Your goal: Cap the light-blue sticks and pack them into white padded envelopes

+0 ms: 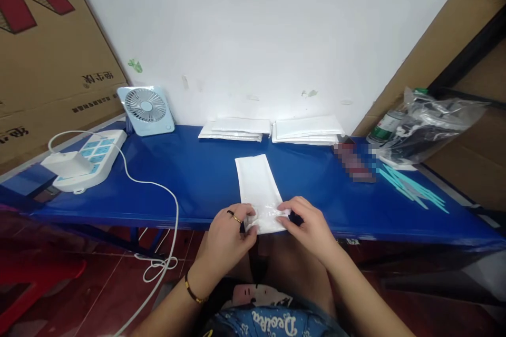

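Observation:
A long white padded envelope [258, 185] lies on the blue table [197, 174], its near end hanging over the front edge. My left hand [228, 237], with a ring and a bracelet, pinches the left side of that near end with its fingers closed. My right hand [306, 224] pinches the right side of the same end, fingers pressed together on the flap.
Two stacks of white envelopes [237, 129] [306, 130] lie by the wall. At the left stand a small blue fan [145, 109] and a power strip with a charger [85, 158], its cable dangling. At the right lie teal strips [411, 187] and a plastic bag [429, 124].

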`<state>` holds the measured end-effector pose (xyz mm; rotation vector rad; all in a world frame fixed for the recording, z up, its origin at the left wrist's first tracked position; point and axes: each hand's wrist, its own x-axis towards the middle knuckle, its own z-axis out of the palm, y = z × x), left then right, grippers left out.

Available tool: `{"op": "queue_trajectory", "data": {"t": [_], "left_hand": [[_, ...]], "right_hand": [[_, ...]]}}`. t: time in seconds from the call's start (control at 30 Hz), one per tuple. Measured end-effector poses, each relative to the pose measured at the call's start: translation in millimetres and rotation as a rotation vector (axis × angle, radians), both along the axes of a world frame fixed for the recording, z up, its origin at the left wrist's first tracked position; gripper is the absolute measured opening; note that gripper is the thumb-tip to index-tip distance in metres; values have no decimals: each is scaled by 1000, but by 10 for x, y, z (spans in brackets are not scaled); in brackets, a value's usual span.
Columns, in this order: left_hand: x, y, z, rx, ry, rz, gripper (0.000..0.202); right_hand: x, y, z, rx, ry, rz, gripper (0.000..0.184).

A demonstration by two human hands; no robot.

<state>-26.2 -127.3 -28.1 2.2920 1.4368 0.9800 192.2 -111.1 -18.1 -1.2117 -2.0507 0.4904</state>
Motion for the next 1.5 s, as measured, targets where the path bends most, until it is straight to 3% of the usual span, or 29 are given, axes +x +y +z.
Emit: {"op": "queue_trajectory", "data": {"t": [0.27,0.4,0.53,0.63,0.73,0.83,0.93,1.03,1.1,1.13,1.27,1.37,1.43,1.5], "left_hand": [[-193,24,-58,110,121,-281,24],[-159,47,-94,98,53,-221,16],[-46,56,15,97,29,-193,16],[-25,73,124,163,-79,-227,19],[-80,135,149,244,-229,-109,42],[-147,225,86,204,-293,36,47],[-174,272,19,147,-300,77,43],[-174,271,-2,152,-255,66,43],[-174,270,3,150,-230,64,42],[-176,273,8,153,-225,62,42],[-166,287,17,170,-249,52,40],[-136,284,12,146,-320,77,37],[-126,285,10,112,-365,89,37],[-134,301,14,52,-399,83,38]], "right_hand": [[28,-38,-19,95,-15,53,12],[-46,-103,40,257,-250,69,25],[-114,-127,144,377,-515,156,22],[-8,-75,380,379,-488,164,26],[227,100,798,310,-305,53,22],[513,497,1236,172,-41,-287,21],[804,1115,1465,12,346,-381,20],[1057,1750,1426,-73,522,-553,16],[1179,2071,1310,-148,373,-755,18],[1223,2190,1246,-168,324,-791,20],[1279,2467,1069,-171,157,-882,32],[1093,2563,1016,48,-126,-942,51],[814,2589,950,252,-383,-804,58],[443,2587,831,276,-569,-392,57]]}}
